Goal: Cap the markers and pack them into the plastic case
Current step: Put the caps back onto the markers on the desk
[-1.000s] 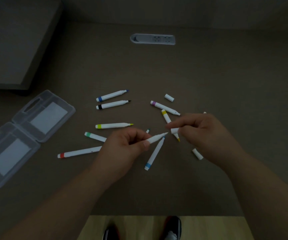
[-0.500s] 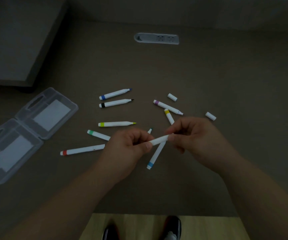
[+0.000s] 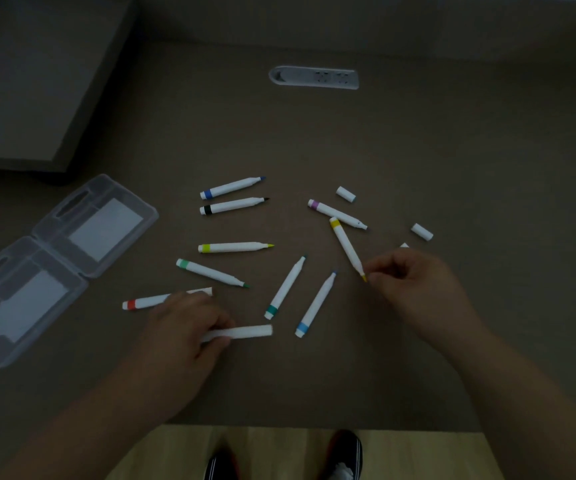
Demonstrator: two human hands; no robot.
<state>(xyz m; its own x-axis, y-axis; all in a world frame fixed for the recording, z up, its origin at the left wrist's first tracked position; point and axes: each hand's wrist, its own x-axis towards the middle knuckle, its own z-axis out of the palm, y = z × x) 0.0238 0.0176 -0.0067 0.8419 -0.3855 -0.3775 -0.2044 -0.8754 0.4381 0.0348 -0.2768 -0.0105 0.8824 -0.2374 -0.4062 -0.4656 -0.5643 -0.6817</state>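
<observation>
Markers lie scattered mid-table, most uncapped. The left hand (image 3: 184, 327) grips a capped marker (image 3: 241, 332) near the table's near edge. The right hand (image 3: 414, 289), fingers curled, pinches the yellow marker (image 3: 347, 247) at its tip. The plastic case (image 3: 37, 268) lies open, far left.

One view only, head-worn, wide-angle. Looks forward and steeply down from above onto a brown table (image 3: 418, 140), near enough for both forearms to enter from the bottom corners. Takes in the far table edge with a power strip (image 3: 314, 77) at top, an open plastic case (image 3: 54, 265) at the left edge, and shoes (image 3: 343, 455) on a wooden floor at bottom centre.
</observation>
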